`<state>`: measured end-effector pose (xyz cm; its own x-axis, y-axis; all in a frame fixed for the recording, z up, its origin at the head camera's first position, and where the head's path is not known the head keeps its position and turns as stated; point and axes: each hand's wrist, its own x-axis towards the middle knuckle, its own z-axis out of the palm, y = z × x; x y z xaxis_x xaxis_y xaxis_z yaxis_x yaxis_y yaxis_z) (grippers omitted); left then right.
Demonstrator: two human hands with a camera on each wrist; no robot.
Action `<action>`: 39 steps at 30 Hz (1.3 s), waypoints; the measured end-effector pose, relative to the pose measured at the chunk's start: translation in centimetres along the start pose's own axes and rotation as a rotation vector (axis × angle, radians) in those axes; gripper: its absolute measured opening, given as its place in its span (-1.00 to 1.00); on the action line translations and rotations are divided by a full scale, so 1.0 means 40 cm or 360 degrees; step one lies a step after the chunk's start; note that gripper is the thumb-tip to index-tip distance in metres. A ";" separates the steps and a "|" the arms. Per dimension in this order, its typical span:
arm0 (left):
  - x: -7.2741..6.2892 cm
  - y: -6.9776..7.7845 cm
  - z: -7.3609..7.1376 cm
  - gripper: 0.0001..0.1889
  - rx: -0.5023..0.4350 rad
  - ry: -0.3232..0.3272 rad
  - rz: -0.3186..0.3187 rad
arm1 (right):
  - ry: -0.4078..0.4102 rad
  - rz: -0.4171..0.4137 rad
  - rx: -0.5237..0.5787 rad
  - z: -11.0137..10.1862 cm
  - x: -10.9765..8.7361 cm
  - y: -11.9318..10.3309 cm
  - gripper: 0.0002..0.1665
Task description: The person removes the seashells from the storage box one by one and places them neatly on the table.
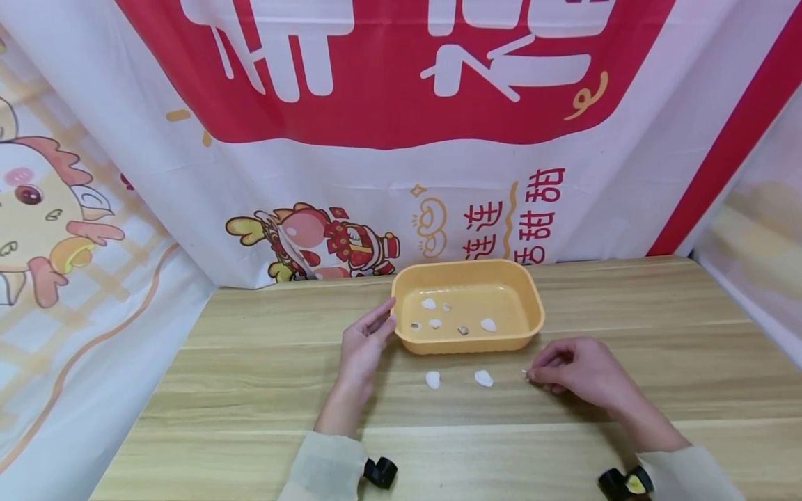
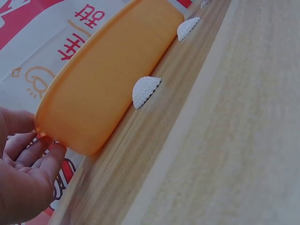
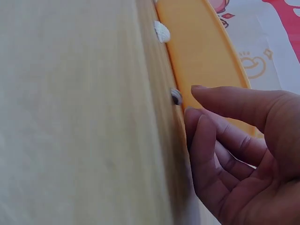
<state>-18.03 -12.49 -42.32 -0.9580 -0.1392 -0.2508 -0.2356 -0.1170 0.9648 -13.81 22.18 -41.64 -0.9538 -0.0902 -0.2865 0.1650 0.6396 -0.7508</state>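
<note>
My left hand point(image 1: 365, 348) grips the left end of a yellow-orange plastic basin point(image 1: 470, 344), thumb at the rim and fingers below it in the left wrist view. Several small shells, among them a white shell point(image 1: 489, 325) and a brownish shell point(image 1: 463, 330), lie on the basin's floor. In front of it on the table are two white ribbed shells, a left one point(image 1: 433, 379) and a right one point(image 1: 484, 378). My right hand point(image 1: 579, 369) is low over the table. Its thumb and forefinger stand apart around a small dark-and-white shell point(image 3: 176, 96), just ahead of the fingertips.
The wood-grain table point(image 1: 250, 417) runs back to a printed white and red cloth point(image 1: 388, 125) hanging right behind the basin. More cloth hangs at the left and right sides. Each wrist carries a black strap-on camera.
</note>
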 end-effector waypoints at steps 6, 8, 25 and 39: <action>-0.002 0.000 0.000 -0.61 -0.0005 0.0001 0.0007 | 0.0000 -0.0063 0.0054 -0.035 -0.010 0.000 -0.69; -0.003 0.000 0.000 -0.60 -0.0005 0.0001 0.0009 | -0.0010 -0.0064 0.0084 -0.047 -0.012 0.000 -0.67; 0.000 -0.003 -0.002 -0.59 -0.0013 -0.0007 0.0007 | 0.0039 -0.0039 0.0105 -0.066 -0.023 -0.014 -0.61; 0.000 -0.004 0.002 -0.59 -0.0028 -0.0004 0.0080 | 0.0139 -0.0359 0.0155 -0.012 0.041 -0.178 -0.76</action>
<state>-18.01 -12.40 -42.47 -0.9690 -0.1429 -0.2016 -0.1840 -0.1270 0.9747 -16.69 17.84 -36.46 -0.9866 -0.1534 -0.0558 -0.0352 0.5338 -0.8449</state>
